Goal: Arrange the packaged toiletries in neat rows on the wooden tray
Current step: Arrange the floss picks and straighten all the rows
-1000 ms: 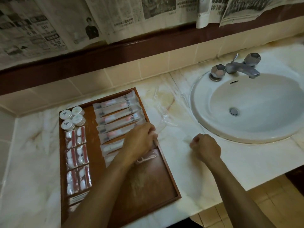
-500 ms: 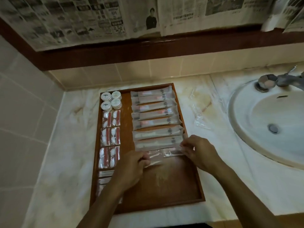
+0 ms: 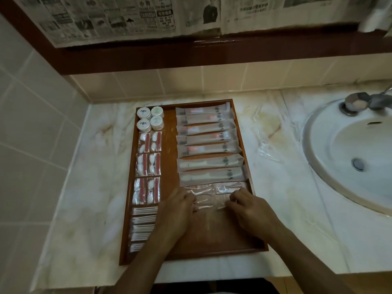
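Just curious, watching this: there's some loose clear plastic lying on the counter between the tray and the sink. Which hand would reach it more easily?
The right hand. It sits at the wooden tray's right edge, the side where the loose plastic lies. The left hand would probably have to cross over it.

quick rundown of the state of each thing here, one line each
wooden tray: flat on counter, partly filled
long sachets: seven lying in a column
round tubs: four, lids on
clear packets: sealed, being lined up
left hand: fingers on a packet
right hand: fingers on a packet
sink: dry-looking, tap not running
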